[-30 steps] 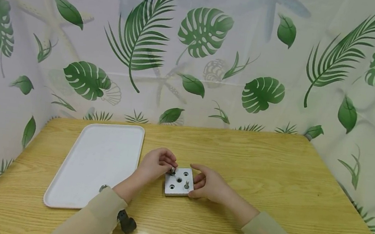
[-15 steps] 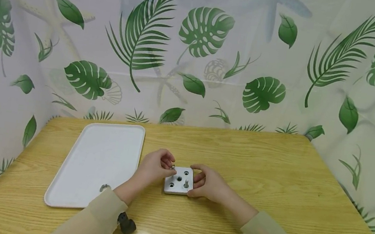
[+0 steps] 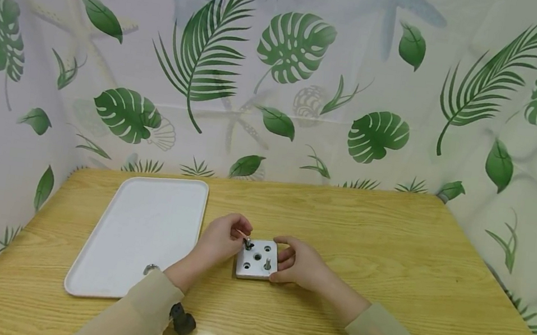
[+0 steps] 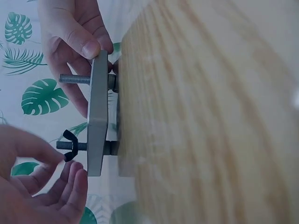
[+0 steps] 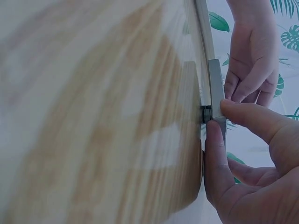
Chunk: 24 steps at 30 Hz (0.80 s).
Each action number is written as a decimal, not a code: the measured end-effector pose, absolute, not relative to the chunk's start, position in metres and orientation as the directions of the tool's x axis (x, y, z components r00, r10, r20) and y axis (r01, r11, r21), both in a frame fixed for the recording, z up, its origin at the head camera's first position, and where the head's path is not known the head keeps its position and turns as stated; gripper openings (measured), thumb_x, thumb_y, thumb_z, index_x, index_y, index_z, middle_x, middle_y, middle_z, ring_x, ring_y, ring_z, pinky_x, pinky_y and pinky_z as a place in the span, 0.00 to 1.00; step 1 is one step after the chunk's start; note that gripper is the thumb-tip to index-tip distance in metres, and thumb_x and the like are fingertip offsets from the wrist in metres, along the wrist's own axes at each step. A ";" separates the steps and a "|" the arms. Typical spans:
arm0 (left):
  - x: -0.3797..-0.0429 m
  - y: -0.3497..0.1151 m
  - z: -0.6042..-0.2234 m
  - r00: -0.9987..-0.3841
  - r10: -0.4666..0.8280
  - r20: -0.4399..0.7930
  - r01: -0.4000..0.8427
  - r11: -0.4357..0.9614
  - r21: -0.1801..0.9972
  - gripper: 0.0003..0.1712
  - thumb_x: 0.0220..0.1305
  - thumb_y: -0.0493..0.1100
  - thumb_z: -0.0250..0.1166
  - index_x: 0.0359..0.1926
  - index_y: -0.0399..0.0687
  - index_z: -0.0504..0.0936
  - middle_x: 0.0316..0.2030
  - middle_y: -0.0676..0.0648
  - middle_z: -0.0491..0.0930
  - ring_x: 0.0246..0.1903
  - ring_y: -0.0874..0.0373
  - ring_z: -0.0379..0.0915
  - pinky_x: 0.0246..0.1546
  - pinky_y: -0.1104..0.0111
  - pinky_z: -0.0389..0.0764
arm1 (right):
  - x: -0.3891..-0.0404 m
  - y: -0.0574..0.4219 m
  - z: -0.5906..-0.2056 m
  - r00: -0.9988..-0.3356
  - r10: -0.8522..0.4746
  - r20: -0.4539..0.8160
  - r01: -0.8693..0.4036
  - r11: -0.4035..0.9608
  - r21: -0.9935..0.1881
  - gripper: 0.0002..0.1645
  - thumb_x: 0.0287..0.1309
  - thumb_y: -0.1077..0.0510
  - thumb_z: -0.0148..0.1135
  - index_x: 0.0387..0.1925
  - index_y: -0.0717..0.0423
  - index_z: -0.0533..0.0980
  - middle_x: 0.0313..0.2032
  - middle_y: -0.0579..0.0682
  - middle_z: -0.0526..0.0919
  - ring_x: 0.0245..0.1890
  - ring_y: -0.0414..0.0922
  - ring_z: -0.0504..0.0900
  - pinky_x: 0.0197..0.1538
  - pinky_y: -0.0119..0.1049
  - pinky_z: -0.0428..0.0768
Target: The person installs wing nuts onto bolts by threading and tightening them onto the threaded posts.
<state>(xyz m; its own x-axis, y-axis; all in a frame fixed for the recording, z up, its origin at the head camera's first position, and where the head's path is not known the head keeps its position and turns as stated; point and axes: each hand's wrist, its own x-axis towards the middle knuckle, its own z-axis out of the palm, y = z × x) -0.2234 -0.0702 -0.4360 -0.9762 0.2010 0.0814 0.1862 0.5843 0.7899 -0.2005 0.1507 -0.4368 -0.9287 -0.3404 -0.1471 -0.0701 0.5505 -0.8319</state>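
Observation:
A square silver metal plate with several holes lies mid-table, and two threaded bolts stand up through it. On the far left bolt sits a black wing nut. My left hand pinches the lower wing of that nut with its fingertips, as the left wrist view shows. The near right bolt carries no nut above the plate. My right hand grips the plate's right edge between thumb and fingers. Dark cylindrical parts show under the plate; what they rest on is unclear.
A white rectangular tray lies on the left of the wooden table. In it is a small shiny metal piece, partly behind the left sleeve. A leaf-patterned cloth hangs behind the table.
The left fingers shift a little about the wing nut, covering it half a second ago and now leaving it more exposed. The right hand and the plate stay nearly where they were.

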 end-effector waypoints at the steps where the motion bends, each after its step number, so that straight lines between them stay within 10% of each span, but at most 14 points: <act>1: -0.223 -0.070 -0.436 -0.978 0.197 0.074 0.178 0.590 0.788 0.11 0.64 0.30 0.68 0.46 0.41 0.84 0.43 0.43 0.86 0.41 0.54 0.82 0.45 0.61 0.85 | -0.200 0.151 -0.437 -0.929 -0.341 -0.147 -0.071 0.552 -0.831 0.50 0.50 0.69 0.82 0.73 0.68 0.68 0.47 0.59 0.84 0.42 0.46 0.87 0.47 0.37 0.86; 8: -0.221 -0.068 -0.436 -0.983 0.179 0.037 0.150 0.672 0.725 0.16 0.67 0.47 0.75 0.48 0.43 0.84 0.36 0.48 0.80 0.34 0.56 0.74 0.35 0.68 0.74 | -0.200 0.151 -0.437 -0.927 -0.345 -0.149 -0.076 0.559 -0.826 0.49 0.51 0.68 0.82 0.73 0.67 0.68 0.47 0.59 0.84 0.42 0.44 0.86 0.47 0.38 0.86; 24: -0.225 -0.071 -0.432 -0.978 0.208 0.006 0.104 0.465 0.879 0.08 0.67 0.26 0.67 0.45 0.34 0.84 0.40 0.39 0.89 0.38 0.55 0.84 0.41 0.68 0.83 | -0.203 0.151 -0.441 -0.927 -0.344 -0.153 -0.065 0.547 -0.835 0.50 0.50 0.69 0.82 0.74 0.66 0.68 0.46 0.58 0.84 0.41 0.44 0.87 0.46 0.36 0.86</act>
